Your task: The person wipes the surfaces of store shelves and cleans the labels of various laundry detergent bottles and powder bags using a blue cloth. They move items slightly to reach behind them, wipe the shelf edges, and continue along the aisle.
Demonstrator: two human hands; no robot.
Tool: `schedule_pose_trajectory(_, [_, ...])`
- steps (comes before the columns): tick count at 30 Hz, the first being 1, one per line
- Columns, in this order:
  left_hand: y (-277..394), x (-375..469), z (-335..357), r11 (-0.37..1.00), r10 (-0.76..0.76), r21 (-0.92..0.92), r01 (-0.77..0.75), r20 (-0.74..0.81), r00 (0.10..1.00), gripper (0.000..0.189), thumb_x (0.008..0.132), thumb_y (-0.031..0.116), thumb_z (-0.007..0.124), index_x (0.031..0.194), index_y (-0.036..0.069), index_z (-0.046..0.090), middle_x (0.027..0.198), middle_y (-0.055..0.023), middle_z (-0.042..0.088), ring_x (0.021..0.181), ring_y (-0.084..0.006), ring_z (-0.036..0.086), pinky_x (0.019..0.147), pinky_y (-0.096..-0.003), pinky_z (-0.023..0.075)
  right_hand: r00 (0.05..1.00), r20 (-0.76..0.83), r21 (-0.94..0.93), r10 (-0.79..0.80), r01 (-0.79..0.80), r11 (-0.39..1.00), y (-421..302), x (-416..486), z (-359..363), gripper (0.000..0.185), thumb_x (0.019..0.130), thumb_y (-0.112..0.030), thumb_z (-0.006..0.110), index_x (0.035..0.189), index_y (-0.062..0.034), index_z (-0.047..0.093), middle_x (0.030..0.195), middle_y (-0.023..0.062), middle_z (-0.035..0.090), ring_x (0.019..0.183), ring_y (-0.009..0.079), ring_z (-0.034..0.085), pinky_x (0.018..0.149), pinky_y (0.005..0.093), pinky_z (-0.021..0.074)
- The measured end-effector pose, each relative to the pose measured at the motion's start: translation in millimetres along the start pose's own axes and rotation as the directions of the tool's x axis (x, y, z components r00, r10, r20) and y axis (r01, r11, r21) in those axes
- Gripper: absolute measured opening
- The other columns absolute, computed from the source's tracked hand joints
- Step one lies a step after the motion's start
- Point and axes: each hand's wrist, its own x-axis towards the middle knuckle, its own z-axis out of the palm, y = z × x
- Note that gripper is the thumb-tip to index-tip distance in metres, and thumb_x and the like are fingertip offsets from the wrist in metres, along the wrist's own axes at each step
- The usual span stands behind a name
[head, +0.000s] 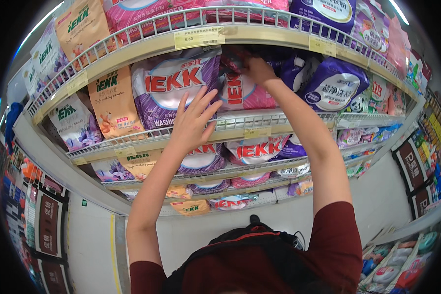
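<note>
My left hand (195, 119), fingers spread, is over the front of a purple and white bag of IEKK washing powder (174, 82) on a wire-fronted shelf; whether it touches the bag is hard to tell. Further right my right hand (256, 70) reaches in under the shelf above, at the top of a pink bag of IEKK washing powder (242, 92) that lies on its side. The fingertips are in shadow, so their grip cannot be made out. An orange bag (115, 103) stands left of the purple one, and a dark purple detergent bag (336, 85) leans to the right.
Above runs the upper shelf edge (268, 35) with its wire guard and price tags. Lower shelves hold more bags, such as a pink one (257, 150). Bins of packaged goods (397, 257) are at the lower right. A dark shoe (254, 219) shows on the floor.
</note>
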Motion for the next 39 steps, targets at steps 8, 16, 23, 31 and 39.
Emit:
schedule_pose_trajectory(8, [-12.3,55.0,42.8,0.935,-0.157,0.304,0.184,-0.111,0.981,0.066,0.077,0.025,0.07,0.14,0.019,0.052,0.153,-0.0034,0.039,0.146,-0.0273,0.029,0.118,-0.0582,0.0165,0.98,-0.188,-0.143,-0.068,0.041,0.989,-40.5,24.0,-1.7,0.058,0.083,-0.044,0.068,0.131,-0.0114,0.057,0.125,0.0205,0.061,0.117,0.0394,0.059,0.093,0.0486,0.0511])
schedule_pose_trajectory(16, [-20.3,61.1,53.1,0.91,-0.146,0.36,0.206,-0.187,0.971,0.064,0.074,0.021,0.07,0.136,0.019,0.058,0.152,-0.003,0.042,0.145,-0.0288,0.032,0.119,-0.0585,0.0154,0.973,-0.229,-0.351,-0.037,-0.047,0.935,-45.9,87.9,54.2,0.06,0.086,-0.034,0.06,0.139,-0.0081,0.052,0.148,0.0184,0.046,0.137,0.0352,0.042,0.114,0.0482,0.0314])
schedule_pose_trajectory(23, [-27.3,62.7,56.6,0.915,-0.171,0.326,0.239,-0.225,0.959,0.064,0.072,0.018,0.069,0.135,0.018,0.058,0.15,-0.0006,0.045,0.142,-0.029,0.038,0.116,-0.06,0.0236,0.996,0.011,-0.105,-0.094,0.095,0.99,7.6,80.2,13.7,0.049,0.084,-0.036,0.067,0.125,-0.0098,0.061,0.123,0.0153,0.065,0.115,0.0344,0.059,0.1,0.0426,0.0462])
schedule_pose_trajectory(31, [-31.5,56.1,57.4,0.942,-0.13,0.254,0.221,-0.331,0.935,0.044,0.078,0.024,0.067,0.12,0.013,0.066,0.136,-0.0079,0.056,0.136,-0.0304,0.044,0.114,-0.0596,0.0262,0.956,-0.269,0.322,-0.12,0.207,0.924,-6.3,-118.9,-40.9,0.054,0.076,0.001,0.07,0.127,-0.0147,0.061,0.13,0.0135,0.062,0.12,0.0345,0.058,0.099,0.0396,0.0465])
schedule_pose_trajectory(39, [-27.7,27.6,67.2,0.773,-0.499,-0.548,0.319,-0.214,0.84,0.049,0.087,0.022,0.053,0.133,0.002,0.053,0.139,-0.0188,0.052,0.132,-0.0397,0.043,0.119,-0.0466,0.0168,0.88,-0.306,-0.102,-0.363,0.349,0.932,-4.0,-213.0,8.8,0.048,0.074,0.0,0.066,0.117,-0.0225,0.068,0.135,-0.0004,0.059,0.13,0.0306,0.05,0.107,0.0578,0.0351])
